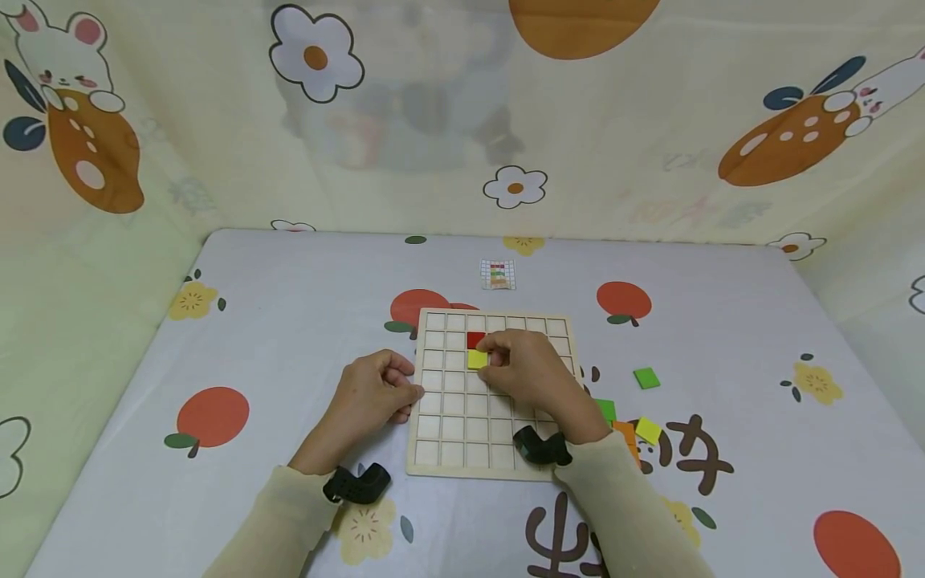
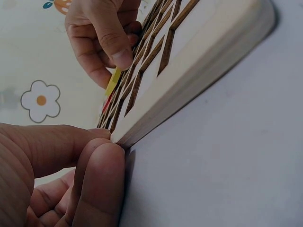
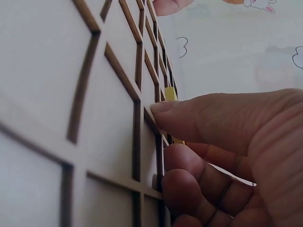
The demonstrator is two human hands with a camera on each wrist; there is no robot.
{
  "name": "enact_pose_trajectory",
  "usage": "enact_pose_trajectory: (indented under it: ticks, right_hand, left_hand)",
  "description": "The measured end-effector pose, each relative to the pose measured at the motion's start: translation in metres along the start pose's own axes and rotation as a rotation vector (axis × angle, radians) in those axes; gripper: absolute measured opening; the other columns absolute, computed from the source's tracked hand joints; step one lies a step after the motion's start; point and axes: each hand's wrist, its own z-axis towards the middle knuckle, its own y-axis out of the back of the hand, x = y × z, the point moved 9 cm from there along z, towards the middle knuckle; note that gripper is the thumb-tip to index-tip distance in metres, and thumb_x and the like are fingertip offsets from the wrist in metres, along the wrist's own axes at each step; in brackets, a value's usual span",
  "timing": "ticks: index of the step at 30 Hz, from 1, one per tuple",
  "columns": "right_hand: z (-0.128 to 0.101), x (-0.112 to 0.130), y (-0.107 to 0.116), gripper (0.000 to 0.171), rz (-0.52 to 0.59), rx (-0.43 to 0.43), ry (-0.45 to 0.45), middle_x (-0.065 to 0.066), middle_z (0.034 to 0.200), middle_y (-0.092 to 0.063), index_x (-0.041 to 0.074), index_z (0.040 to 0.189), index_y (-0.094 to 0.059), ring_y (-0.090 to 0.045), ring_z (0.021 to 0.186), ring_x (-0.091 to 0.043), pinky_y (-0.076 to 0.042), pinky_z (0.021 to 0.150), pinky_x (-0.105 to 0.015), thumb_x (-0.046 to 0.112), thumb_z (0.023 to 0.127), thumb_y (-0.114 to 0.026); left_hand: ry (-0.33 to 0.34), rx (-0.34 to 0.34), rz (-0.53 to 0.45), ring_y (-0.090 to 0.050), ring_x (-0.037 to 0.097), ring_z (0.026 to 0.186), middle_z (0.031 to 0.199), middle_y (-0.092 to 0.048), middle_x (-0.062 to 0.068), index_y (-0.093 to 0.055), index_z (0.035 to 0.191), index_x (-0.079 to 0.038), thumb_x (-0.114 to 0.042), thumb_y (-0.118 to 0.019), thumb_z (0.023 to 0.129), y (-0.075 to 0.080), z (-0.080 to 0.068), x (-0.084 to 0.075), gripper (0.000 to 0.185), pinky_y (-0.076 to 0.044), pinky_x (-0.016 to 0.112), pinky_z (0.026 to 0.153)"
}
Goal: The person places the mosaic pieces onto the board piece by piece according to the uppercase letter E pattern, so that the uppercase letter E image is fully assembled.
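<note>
A wooden grid board [image 1: 453, 425] with raised dividers lies flat on the table. My right hand [image 1: 531, 371] reaches over it and pinches a yellow square tile [image 1: 477, 360] between thumb and fingers, at a cell in the upper part of the grid. Just beyond that tile, a red square tile [image 1: 475, 340] sits in a cell. At the board's left side, my left hand [image 1: 372, 387] holds the edge with thumb and index finger. The left wrist view shows the yellow tile [image 2: 112, 82] tilted, standing up from the dividers.
Right of the board lie loose tiles: a green one [image 1: 646, 378], another green one [image 1: 605, 410] partly behind the wrist, a yellow one [image 1: 648, 430] and orange ones [image 1: 625, 440]. A small printed grid card [image 1: 498, 274] lies beyond the board. Patterned cloth [image 1: 433, 160] hangs behind the table.
</note>
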Motion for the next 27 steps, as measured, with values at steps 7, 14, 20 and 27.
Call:
enact_pose_trajectory:
  ticks: [7,14,20,27]
  right_hand:
    - [0.0000,0.0003,-0.0005,0.023,-0.002,0.007,-0.002,0.000,0.081,-0.061,0.008,0.112,-0.076,-0.056,0.079,-0.017,-0.047,0.071,-0.031,0.007,0.089,-0.075]
    - [0.0002,0.0008,0.0001,0.023,-0.010,0.002,-0.001,-0.001,0.081,-0.061,0.008,0.113,-0.076,-0.055,0.079,-0.018,-0.047,0.070,-0.031,0.007,0.089,-0.075]
    - [0.0008,0.0000,0.0000,0.025,-0.005,0.004,-0.012,-0.001,0.081,-0.061,0.008,0.114,-0.075,-0.056,0.079,-0.018,-0.047,0.068,-0.031,0.007,0.089,-0.076]
    - [0.0009,-0.0008,-0.0002,0.025,-0.015,0.008,-0.018,-0.001,0.082,-0.061,0.009,0.114,-0.075,-0.055,0.080,-0.018,-0.047,0.069,-0.031,0.008,0.089,-0.077]
  left_hand:
    - [0.005,0.004,-0.006,-0.063,0.014,0.054,0.076,-0.067,0.007,-0.066,0.105,-0.002,0.000,-0.081,0.087,-0.0002,0.0006,0.0012,0.023,-0.059,0.026,0.056]
    - [0.005,0.003,-0.005,-0.063,0.013,0.054,0.076,-0.067,0.007,-0.066,0.105,-0.001,0.000,-0.081,0.087,0.0001,0.0000,0.0007,0.023,-0.059,0.026,0.055]
    - [0.003,0.006,0.001,-0.063,0.013,0.054,0.076,-0.067,0.007,-0.066,0.105,-0.001,0.000,-0.080,0.087,0.0001,-0.0003,-0.0007,0.023,-0.059,0.026,0.055]
    - [0.007,0.006,0.005,-0.063,0.013,0.055,0.076,-0.067,0.007,-0.065,0.106,-0.002,0.000,-0.080,0.088,-0.0003,-0.0002,-0.0009,0.023,-0.059,0.026,0.055]
